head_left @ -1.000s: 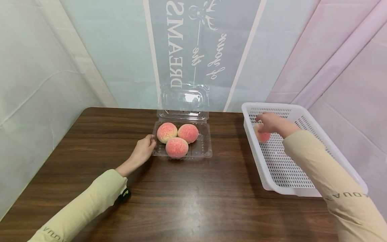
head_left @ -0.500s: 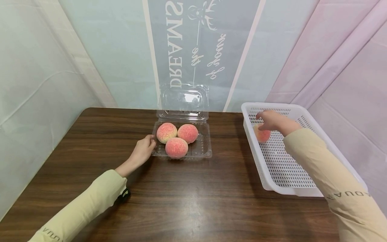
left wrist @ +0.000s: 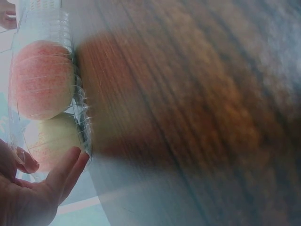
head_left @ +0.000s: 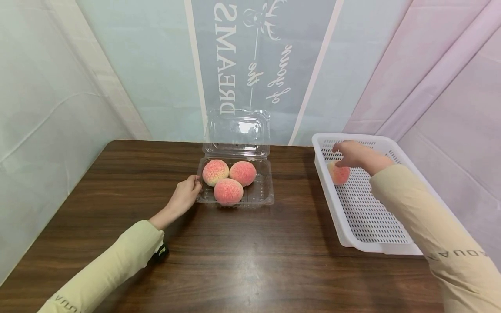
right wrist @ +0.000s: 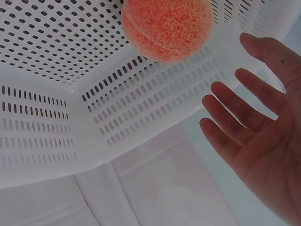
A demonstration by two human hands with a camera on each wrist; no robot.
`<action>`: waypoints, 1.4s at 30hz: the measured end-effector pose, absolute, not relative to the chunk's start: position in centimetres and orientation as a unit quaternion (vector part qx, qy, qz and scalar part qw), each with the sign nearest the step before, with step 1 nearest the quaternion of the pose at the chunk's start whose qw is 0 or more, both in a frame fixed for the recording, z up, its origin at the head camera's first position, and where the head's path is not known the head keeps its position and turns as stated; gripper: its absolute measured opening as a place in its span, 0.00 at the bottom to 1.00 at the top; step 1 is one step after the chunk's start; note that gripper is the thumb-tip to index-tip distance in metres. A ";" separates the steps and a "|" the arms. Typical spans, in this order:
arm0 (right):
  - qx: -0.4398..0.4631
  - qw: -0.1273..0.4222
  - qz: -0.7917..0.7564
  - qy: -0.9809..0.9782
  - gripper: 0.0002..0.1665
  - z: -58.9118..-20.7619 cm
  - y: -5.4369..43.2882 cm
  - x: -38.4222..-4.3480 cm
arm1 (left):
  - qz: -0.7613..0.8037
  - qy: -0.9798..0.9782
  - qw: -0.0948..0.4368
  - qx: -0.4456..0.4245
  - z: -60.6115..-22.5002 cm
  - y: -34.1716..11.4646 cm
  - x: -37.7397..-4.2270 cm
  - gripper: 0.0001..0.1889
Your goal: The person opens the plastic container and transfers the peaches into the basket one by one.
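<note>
A person's left hand (head_left: 187, 192) is pinching the side of a clear container (head_left: 261, 192), and three peaches (head_left: 228, 191) are resting just beyond those fingers. The right hand (head_left: 355, 155) is hovering over a white basket (head_left: 339, 225), its fingers parted and holding nothing; a single peach (head_left: 339, 175) is lying just below them inside.
</note>
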State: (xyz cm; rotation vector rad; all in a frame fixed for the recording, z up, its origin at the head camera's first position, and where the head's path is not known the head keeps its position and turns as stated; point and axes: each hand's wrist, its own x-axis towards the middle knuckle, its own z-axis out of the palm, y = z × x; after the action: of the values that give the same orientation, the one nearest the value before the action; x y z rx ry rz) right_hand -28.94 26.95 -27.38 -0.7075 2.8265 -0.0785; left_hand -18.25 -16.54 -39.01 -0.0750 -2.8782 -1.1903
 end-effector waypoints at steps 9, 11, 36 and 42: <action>-0.246 0.099 -0.017 0.964 0.24 -27.0 27.0 -28.5 | -0.381 -0.924 0.015 -0.025 -39.1 -16.5 -18.2 0.19; -0.248 0.099 -0.015 0.963 0.24 -26.9 26.9 -28.5 | -0.381 -0.924 0.016 -0.025 -39.1 -16.5 -18.2 0.19; -0.253 0.098 -0.011 0.962 0.25 -26.3 26.5 -27.4 | -0.377 -0.926 0.018 -0.024 -38.9 -16.5 -18.2 0.18; -0.255 0.092 -0.012 0.962 0.25 -26.1 26.4 -27.1 | -0.380 -0.924 0.020 -0.024 -39.0 -16.5 -18.2 0.18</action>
State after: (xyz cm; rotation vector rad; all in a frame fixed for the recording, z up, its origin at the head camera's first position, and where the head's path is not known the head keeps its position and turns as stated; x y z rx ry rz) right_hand -27.13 26.37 -26.06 -0.7582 2.8573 -0.0368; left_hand -18.17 -16.46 -38.97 -0.0746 -2.8686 -1.1789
